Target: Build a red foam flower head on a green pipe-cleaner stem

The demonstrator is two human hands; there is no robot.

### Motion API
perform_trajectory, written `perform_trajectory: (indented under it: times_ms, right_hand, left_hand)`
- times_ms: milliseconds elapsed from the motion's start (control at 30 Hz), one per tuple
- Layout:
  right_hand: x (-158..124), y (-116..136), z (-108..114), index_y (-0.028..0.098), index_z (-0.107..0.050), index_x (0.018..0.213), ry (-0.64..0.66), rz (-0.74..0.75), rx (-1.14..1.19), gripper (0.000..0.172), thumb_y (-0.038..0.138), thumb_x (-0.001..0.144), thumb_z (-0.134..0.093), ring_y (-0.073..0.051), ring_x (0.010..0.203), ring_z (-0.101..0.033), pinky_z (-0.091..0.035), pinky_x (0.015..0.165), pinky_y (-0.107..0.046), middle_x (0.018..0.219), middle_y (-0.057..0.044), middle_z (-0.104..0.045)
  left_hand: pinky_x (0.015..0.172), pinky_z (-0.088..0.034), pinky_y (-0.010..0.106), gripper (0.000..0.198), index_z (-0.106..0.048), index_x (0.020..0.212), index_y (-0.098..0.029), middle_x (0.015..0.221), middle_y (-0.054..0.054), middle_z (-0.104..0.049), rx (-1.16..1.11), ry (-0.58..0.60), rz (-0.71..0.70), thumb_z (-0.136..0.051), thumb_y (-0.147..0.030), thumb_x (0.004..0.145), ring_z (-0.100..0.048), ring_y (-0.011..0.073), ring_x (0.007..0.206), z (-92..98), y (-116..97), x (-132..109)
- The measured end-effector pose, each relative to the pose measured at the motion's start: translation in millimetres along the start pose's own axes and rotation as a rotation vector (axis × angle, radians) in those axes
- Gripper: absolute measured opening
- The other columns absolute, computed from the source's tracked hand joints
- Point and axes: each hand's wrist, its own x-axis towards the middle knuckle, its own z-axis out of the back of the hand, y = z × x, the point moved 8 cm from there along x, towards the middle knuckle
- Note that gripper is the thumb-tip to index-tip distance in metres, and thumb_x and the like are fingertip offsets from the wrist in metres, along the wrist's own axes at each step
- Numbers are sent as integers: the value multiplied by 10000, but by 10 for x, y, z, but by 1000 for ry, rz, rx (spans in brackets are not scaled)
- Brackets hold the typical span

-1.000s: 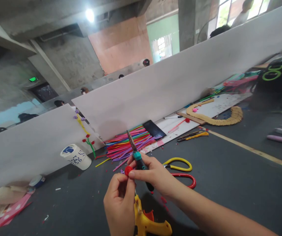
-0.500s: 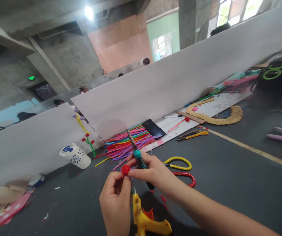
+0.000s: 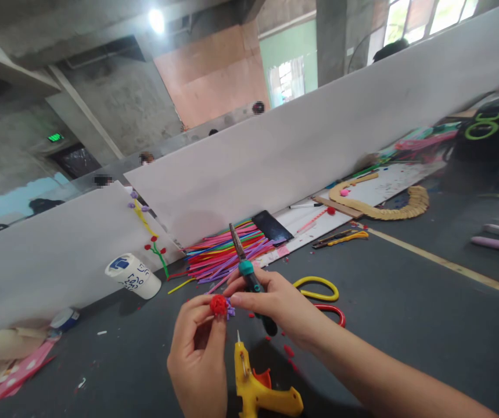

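Note:
My left hand [image 3: 201, 354] is closed, pinching a small fuzzy red ball [image 3: 218, 305] between thumb and fingertips. My right hand [image 3: 270, 299] is wrapped round what look like long-nose pliers [image 3: 246, 268], seen edge-on, with a tapered metal nose pointing up and a teal and black handle. The right thumb and a fingertip reach close to the ball; I cannot tell whether they touch it. Just below, a yellow glue gun [image 3: 249, 386] stands with its nozzle up. Small purple bits [image 3: 230, 309] show behind the ball.
Behind my hands lie many coloured pipe cleaners [image 3: 214, 255] and a phone [image 3: 273, 227]. Scissors with yellow and red handles [image 3: 319, 288] rest beside my right wrist. A utility knife [image 3: 340, 238], white paper cup [image 3: 133, 277] and black bucket-like container [image 3: 484, 139] stand or lie around. A white partition [image 3: 275, 157] crosses the back.
My left hand has shifted slightly left and down with the red ball, which has turned and shows more of its face. The pliers have moved slightly right, with my right hand.

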Motion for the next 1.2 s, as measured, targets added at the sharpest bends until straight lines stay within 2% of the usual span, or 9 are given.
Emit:
perform_trajectory:
  times_ms: [100, 233, 400, 667, 767, 867, 933, 1067, 1200]
  right_hand:
    - [-48, -12, -88, 184, -687, 778, 41, -15, -7, 286, 431, 659, -768, -195, 848, -596, -456, 796, -325, 840, -22, -644]
    - [-123, 70, -132, 198, -698, 737, 29, 41, -52, 163, 326, 659, -761, -201, 900, -582, -448, 826, -318, 908, -22, -621]
    - [-220, 319, -104, 230, -735, 793, -27, 237, -168, 94, 261, 705, -721, -209, 1014, -567, -439, 908, -325, 991, -23, -596]
    - [-298, 391, -205, 210, -696, 846, -45, 339, -382, 152, 155, 714, -750, -194, 964, -548, -450, 870, -324, 988, -25, -570]
    - [-342, 491, -212, 182, -672, 815, -70, 467, -568, 115, 97, 739, -679, -200, 937, -527, -451, 837, -329, 953, -45, -552]
    - [-382, 587, -236, 177, -637, 771, -25, 589, -734, 53, 128, 781, -654, -218, 944, -513, -445, 858, -358, 945, -63, -567]
    - [-394, 622, -247, 177, -623, 762, 26, 625, -790, 58, 136, 794, -648, -224, 962, -513, -447, 878, -365, 972, -72, -580]
    - [-423, 677, -233, 141, -643, 830, 118, 601, -794, 18, 135, 813, -644, -219, 1051, -537, -447, 954, -335, 1080, -107, -586]
    - [-528, 782, -209, 101, -674, 931, 170, 612, -821, 109, 160, 857, -621, -194, 1176, -543, -393, 1031, -241, 1233, -138, -580]
  left_hand:
    - [561, -447, 244, 70, -693, 756, -215, 893, 38, -653, 141, -195, -352, -728, -155, 750, -595, 163, 736, 108, -245, -93]
    - [481, -377, 238, 175, -702, 777, -207, 750, 6, -592, 216, -329, -581, -755, -56, 706, -510, 128, 583, 162, -416, -238]
    - [493, -397, 237, 175, -679, 787, -209, 736, 12, -636, 212, -255, -619, -711, -43, 740, -574, 133, 592, 108, -516, -257]
    - [573, -449, 227, 130, -656, 745, -226, 667, -26, -603, 100, -194, -524, -702, -106, 727, -554, 123, 592, 69, -389, -200]
    - [567, -497, 206, 142, -705, 829, -234, 713, -12, -677, -5, -57, -329, -695, -132, 730, -620, 126, 603, 24, -268, -88]
    - [601, -581, 252, 280, -741, 920, -228, 821, 47, -765, -406, 178, 171, -800, -228, 646, -721, 198, 688, -111, 22, -4]
    - [620, -598, 266, 400, -751, 916, -210, 835, 72, -779, -572, 207, 401, -879, -249, 539, -733, 224, 716, -142, 102, -19]
    - [620, -570, 182, 303, -764, 793, -198, 760, 40, -769, -672, 167, 577, -904, -233, 526, -707, 146, 671, -135, 76, -53]
    - [643, -566, 184, 289, -771, 791, -219, 729, 17, -748, -790, 218, 673, -893, -228, 530, -711, 146, 693, -195, -8, -101]
